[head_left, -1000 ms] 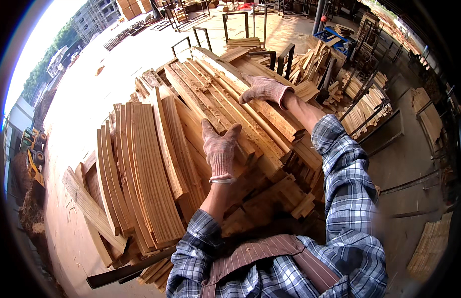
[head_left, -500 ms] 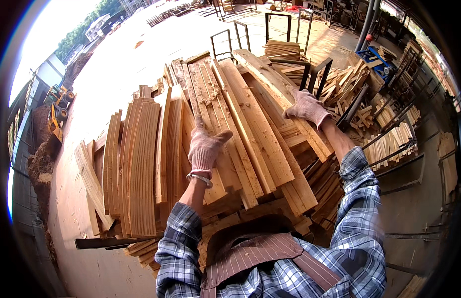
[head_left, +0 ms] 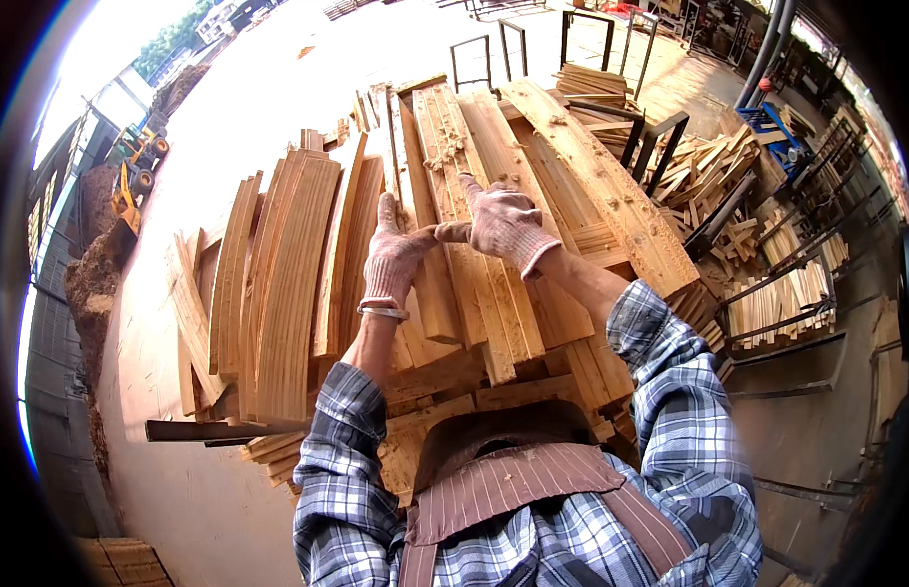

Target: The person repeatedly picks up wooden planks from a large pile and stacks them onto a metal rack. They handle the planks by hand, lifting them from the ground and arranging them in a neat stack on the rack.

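Both my hands wear dusty pinkish work gloves over a stack of wooden boards. My left hand [head_left: 396,256] lies on the middle boards, fingers stretched along them and thumb out to the right. Close beside it, my right hand [head_left: 511,223] rests on narrow boards [head_left: 474,279], index finger and thumb apart, other fingers partly bent. The two thumbs nearly meet. Wood shavings [head_left: 445,155] lie just beyond my hands. To the right, a wide board [head_left: 611,186] lies broad face up, dotted with debris. Several thicker boards [head_left: 298,284] stand side by side on the left.
Black metal frames [head_left: 660,147] rise behind the stack at right. Heaps of loose wood strips [head_left: 709,161] and a blue machine part [head_left: 775,137] lie beyond. Yellow wheeled machinery [head_left: 132,181] stands far left by a dirt mound. A dark metal bar [head_left: 210,430] juts out low left.
My right hand has let go of the right-hand board and moved left beside my left hand. That board, tilted before, now lies flat. The view has shifted slightly.
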A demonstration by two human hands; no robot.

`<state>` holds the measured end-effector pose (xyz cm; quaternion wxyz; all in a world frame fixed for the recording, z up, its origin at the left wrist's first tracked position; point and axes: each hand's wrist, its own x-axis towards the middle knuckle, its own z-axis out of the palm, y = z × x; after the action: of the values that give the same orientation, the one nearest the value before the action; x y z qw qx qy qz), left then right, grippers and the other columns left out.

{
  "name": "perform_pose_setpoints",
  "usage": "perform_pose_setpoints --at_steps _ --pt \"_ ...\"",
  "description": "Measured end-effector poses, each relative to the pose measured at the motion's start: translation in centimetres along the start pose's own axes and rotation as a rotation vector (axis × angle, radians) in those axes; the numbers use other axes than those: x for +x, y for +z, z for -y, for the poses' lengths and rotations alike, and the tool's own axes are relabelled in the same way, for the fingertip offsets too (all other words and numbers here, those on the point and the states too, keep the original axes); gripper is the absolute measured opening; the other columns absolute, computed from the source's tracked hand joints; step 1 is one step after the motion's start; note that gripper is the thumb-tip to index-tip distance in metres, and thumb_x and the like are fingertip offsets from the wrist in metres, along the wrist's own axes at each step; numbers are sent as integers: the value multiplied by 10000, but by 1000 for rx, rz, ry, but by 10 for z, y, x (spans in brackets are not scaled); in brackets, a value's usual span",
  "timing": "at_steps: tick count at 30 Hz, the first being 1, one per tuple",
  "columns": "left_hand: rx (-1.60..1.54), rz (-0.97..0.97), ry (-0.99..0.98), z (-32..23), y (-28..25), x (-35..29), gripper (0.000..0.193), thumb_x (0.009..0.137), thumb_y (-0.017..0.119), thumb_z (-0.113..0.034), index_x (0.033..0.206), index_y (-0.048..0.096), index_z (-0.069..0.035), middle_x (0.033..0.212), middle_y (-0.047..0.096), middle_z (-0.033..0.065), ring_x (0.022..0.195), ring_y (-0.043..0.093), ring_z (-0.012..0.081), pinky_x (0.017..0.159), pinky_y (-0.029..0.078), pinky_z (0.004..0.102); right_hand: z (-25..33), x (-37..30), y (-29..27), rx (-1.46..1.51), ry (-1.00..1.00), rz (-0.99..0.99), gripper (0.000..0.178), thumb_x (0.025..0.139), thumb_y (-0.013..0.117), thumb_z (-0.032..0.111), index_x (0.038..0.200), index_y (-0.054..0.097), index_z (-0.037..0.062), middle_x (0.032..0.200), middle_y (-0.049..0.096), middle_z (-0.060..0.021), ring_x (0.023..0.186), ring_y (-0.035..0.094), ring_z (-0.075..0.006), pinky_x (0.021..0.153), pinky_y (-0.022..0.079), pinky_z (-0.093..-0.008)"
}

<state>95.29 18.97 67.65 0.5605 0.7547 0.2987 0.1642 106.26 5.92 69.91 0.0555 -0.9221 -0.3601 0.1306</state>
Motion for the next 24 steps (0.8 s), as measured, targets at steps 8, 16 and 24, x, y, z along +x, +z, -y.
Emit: perform_pose_setpoints --at_steps 8,16,24 --pt "-557 6 87 3 -58 -12 840 737 711 -48 1421 238 67 1295 501 194 961 611 218 757 526 282 31 38 -3 190 135 8 1062 695 687 640 1480 160 155 1301 451 -256 1174 501 -404 894 456 -554" --pt "-740 -47 137 -50 -154 -104 794 763 697 -113 1419 274 38 1142 559 162 938 610 185 746 541 295 79 64 2 -206 340 -103 1088 654 745 578 1474 171 151 1357 337 -260 1130 494 -484 847 467 -585" --pt "33 -188 210 29 -315 -93 948 688 815 -133 1433 248 23 1172 572 200 959 624 207 777 552 289 59 75 -10 161 361 -61 1120 616 766 393 1499 102 209 1401 338 -270 1254 414 -421 1006 372 -545"
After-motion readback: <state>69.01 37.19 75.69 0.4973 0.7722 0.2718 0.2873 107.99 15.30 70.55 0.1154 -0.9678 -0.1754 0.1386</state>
